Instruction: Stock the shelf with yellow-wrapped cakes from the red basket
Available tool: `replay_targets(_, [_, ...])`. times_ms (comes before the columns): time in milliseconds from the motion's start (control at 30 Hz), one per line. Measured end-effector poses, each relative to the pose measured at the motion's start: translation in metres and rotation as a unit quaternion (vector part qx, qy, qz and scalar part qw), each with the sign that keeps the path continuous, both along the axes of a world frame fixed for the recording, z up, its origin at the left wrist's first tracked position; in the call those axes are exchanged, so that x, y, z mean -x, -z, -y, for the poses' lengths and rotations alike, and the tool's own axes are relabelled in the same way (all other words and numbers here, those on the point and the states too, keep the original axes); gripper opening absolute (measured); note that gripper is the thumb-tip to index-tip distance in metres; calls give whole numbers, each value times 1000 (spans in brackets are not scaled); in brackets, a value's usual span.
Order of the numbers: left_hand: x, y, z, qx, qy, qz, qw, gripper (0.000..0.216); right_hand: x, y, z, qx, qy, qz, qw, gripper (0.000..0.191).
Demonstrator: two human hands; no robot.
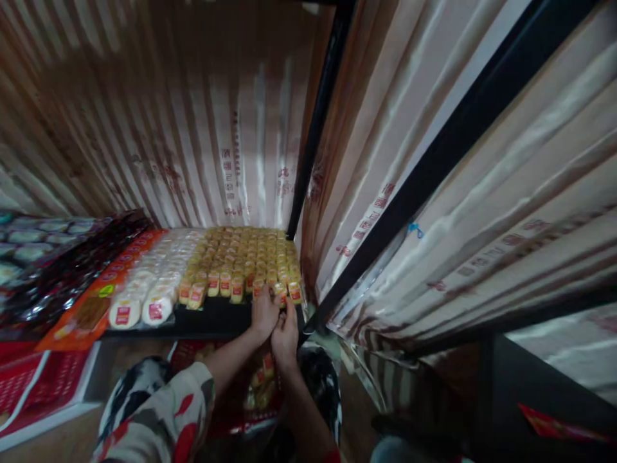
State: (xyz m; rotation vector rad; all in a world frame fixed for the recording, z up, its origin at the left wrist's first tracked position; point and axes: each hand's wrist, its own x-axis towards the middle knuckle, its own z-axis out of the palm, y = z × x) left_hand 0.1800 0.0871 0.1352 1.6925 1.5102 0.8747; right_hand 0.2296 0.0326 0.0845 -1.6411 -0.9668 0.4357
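Note:
Both my hands meet at the front edge of a black shelf (212,321). My left hand (263,313) rests against the front row of small yellow packets with red labels (241,257), fingers curled on one. My right hand (285,334) is pressed beside it, fingers closed around a yellow packet (281,297) at the row's right end. The packets lie in tight rows running to the back of the shelf.
White round packets (144,302) lie left of the yellow ones, then orange packs (96,308) and dark packs (62,276). A black upright post (318,122) and a slanted black bar (434,167) frame the shelf. Striped plastic sheeting hangs behind and right. A red basket (33,379) sits lower left.

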Motion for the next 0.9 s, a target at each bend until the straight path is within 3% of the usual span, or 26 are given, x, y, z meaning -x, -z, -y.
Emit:
replay_targets(333, [-11, 0, -3, -27, 4, -35, 999, 12, -6, 4, -4, -17, 12, -25, 999, 53])
replay_targets(500, [-14, 5, -4, -21, 10, -11, 1000, 12, -9, 9, -4, -27, 20, 33, 999, 53])
replay_targets(700, [-17, 6, -4, -5, -3, 18, 1000, 30, -10, 18, -1, -38, -6, 126, 991, 50])
replay_targets(900, [-16, 4, -3, -28, 28, 8, 999, 33, -10, 20, 1, -12, -11, 183, 983, 53])
